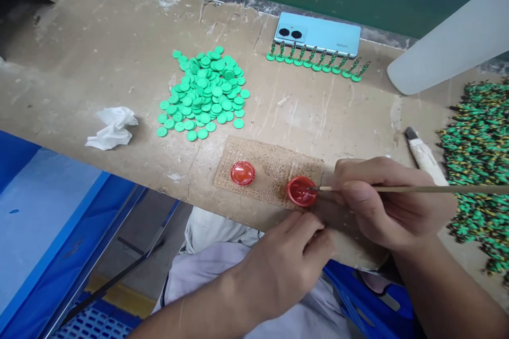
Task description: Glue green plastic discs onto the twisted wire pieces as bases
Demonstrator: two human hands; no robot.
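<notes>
I have two hands in the head view, both over the near edge of one bench (107,58). My left hand (294,262) lies palm down, and its forearm comes up from below. Its fingers (299,224) are curled inward beside the near side of a red cup (302,192); whether they clamp something, I cannot tell. My right hand (392,204) is turned with the thumb toward me, the wrist bent and the forearm rising from the lower right corner. Its fingers are clamped on one thin brush (417,189), almost level, whose tip is inside this cup.

The cup stands on one brown board (267,188), at its right part. On the left part is one red dish (242,174), so the red containers are two. To the right of my right hand there is one big heap of small figures (477,169), green and yellow, too many for counting. One white-wrapped tool (427,159) with dark end lies just beside this heap.

Farther, on the left, I see one crumpled tissue (113,128), and then one pile of green discs (207,92), also too many. Behind, ten standing figures (312,57) make one row, each on a green base. Farthest are one light blue phone (318,34) and one whitish tube (449,37).
</notes>
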